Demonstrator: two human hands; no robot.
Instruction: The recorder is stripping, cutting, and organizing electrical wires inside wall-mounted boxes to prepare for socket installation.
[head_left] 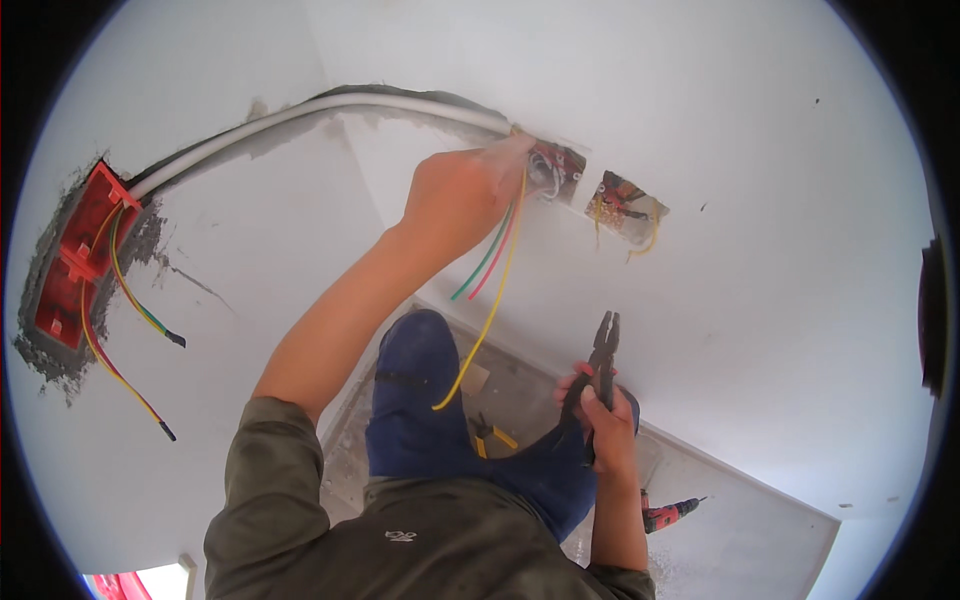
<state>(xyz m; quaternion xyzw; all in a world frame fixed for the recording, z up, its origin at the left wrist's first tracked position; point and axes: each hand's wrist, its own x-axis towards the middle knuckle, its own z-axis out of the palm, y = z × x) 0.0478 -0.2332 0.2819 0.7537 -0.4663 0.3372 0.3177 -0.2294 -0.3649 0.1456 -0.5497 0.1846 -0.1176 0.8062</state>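
Observation:
My left hand (458,200) is raised to a wall box (563,168), its fingers closed around electrical wires; the fingertips are partly blurred. A long yellow wire (488,320) dangles below it, beside a shorter green wire (484,256) and a pink-red wire (492,264). Lower down on the right, my right hand (610,425) grips combination pliers (602,365) with dark handles. The pliers' jaws point upward, away from the wall box. A white conduit (370,101) runs in a chased groove to the box by my left hand.
Right of that box is a second wall opening (625,208) with yellow wire ends. Red double boxes (85,255) with taped wire bundles sit in the wall at left. Yellow-handled pliers (492,436) lie between my legs. A red-and-black drill (672,514) lies at lower right.

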